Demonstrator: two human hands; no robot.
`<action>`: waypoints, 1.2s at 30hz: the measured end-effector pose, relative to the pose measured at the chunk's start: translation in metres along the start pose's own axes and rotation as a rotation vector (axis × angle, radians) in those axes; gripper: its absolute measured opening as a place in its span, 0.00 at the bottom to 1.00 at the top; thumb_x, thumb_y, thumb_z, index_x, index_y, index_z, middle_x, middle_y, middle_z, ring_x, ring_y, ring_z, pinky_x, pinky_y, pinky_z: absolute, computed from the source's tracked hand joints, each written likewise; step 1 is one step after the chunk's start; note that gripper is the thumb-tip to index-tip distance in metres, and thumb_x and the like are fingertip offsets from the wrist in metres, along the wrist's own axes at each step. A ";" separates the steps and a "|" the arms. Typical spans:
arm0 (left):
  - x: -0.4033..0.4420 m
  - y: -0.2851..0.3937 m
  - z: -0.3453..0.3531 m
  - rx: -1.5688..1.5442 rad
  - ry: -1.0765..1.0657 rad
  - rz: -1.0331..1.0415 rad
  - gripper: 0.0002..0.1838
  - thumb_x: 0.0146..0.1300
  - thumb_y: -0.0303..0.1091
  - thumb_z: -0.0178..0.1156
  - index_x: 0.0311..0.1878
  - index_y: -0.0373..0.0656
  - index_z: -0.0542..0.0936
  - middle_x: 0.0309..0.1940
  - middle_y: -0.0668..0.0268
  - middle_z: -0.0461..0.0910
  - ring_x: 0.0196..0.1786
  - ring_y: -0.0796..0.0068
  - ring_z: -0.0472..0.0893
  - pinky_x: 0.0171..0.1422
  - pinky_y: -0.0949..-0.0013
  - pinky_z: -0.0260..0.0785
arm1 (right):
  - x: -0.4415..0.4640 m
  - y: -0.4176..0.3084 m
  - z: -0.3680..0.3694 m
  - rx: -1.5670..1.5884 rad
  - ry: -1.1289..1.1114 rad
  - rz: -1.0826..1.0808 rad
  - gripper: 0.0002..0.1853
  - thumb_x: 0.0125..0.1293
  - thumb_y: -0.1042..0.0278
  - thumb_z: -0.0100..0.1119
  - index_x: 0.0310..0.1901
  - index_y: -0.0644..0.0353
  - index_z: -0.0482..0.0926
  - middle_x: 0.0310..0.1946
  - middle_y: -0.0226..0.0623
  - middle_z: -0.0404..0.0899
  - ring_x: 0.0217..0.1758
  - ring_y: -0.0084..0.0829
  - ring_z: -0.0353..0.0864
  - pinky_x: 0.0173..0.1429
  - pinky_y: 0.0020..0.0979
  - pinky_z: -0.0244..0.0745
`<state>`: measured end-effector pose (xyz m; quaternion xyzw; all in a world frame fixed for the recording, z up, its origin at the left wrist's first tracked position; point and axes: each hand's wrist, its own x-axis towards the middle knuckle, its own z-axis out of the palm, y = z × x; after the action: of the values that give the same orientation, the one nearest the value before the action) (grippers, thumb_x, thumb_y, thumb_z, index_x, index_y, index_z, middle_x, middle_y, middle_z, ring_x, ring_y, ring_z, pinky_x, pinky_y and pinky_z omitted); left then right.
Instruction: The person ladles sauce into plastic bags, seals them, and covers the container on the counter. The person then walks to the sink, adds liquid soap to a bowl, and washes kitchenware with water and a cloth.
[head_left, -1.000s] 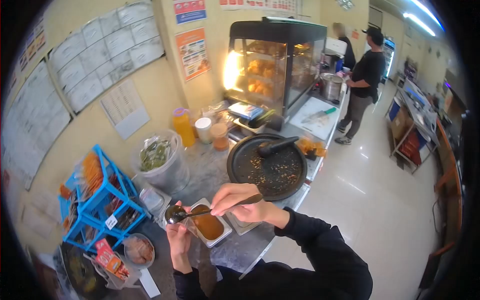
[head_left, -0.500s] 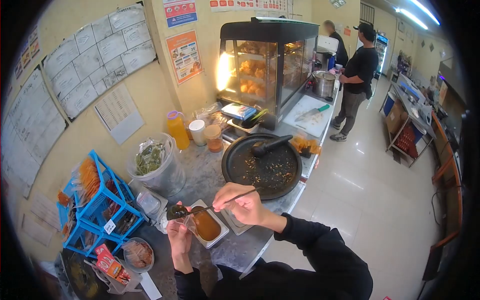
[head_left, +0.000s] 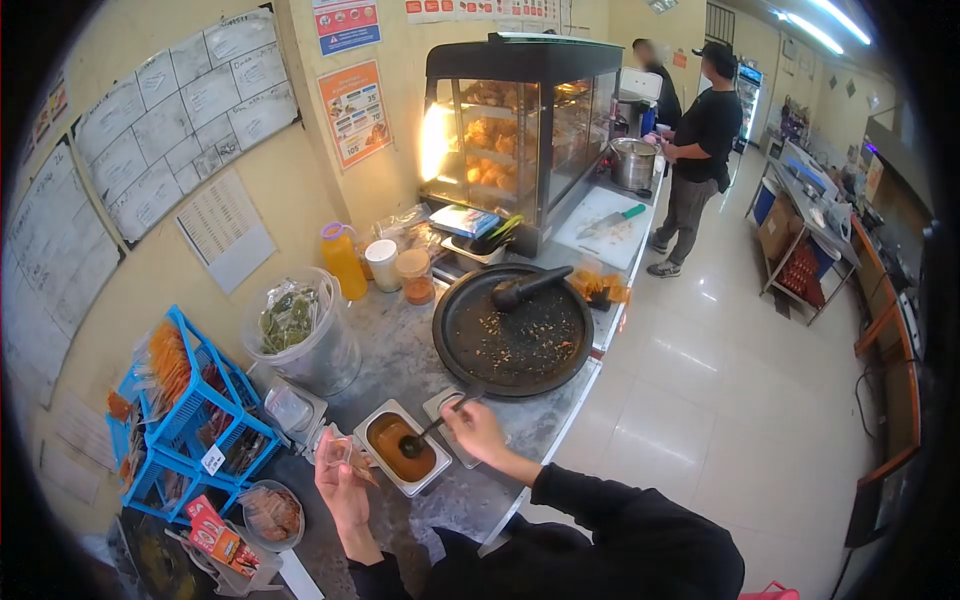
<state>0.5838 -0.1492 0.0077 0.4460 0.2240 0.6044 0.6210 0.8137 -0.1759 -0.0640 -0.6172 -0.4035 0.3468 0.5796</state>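
My right hand (head_left: 476, 432) is closed round the handle of a dark ladle (head_left: 432, 430). The ladle's bowl dips into brown sauce (head_left: 388, 436) in a rectangular metal pan (head_left: 441, 462). Just left of the pan, my left hand (head_left: 345, 492) grips a small clear plastic bag (head_left: 340, 450) by its upper part. Some brown shows through the plastic, but how much it holds is hard to make out. A second metal pan (head_left: 466, 458) lies under and beside my right hand, partly hidden.
Beyond the pans sits a wide stone mortar (head_left: 470, 370) with a pestle (head_left: 535, 288). A clear bucket (head_left: 335, 355) and blue baskets (head_left: 185, 425) stand left. A knife (head_left: 612, 221) lies on a white board (head_left: 600, 250). Two people work farther back.
The ladle has gone from above the plastic bag down into the sauce, my right hand lowering with it. My left hand has shifted slightly left and down, still holding the bag.
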 end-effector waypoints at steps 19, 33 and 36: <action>-0.011 0.001 0.034 0.175 0.096 0.158 0.27 0.59 0.34 0.66 0.60 0.38 0.69 0.48 0.62 0.76 0.51 0.73 0.76 0.59 0.69 0.67 | -0.041 -0.067 -0.011 -0.294 0.189 -0.657 0.23 0.58 0.64 0.67 0.51 0.63 0.71 0.45 0.41 0.71 0.50 0.38 0.71 0.55 0.35 0.67; -0.014 0.000 0.079 0.182 0.233 0.288 0.24 0.61 0.23 0.61 0.59 0.37 0.65 0.51 0.60 0.73 0.52 0.73 0.75 0.55 0.72 0.69 | -0.064 -0.118 0.045 0.077 -0.193 -0.462 0.08 0.65 0.74 0.57 0.44 0.65 0.73 0.36 0.41 0.80 0.38 0.33 0.84 0.41 0.29 0.77; -0.015 0.012 0.083 0.249 0.229 0.265 0.26 0.63 0.28 0.60 0.63 0.36 0.63 0.54 0.57 0.73 0.57 0.70 0.73 0.62 0.70 0.66 | -0.063 -0.110 0.051 0.193 -0.231 -0.365 0.07 0.66 0.74 0.57 0.43 0.65 0.74 0.33 0.39 0.80 0.35 0.26 0.83 0.39 0.27 0.76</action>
<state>0.6419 -0.1887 0.0554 0.4732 0.3053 0.6953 0.4466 0.7299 -0.2101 0.0387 -0.4321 -0.5371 0.3416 0.6389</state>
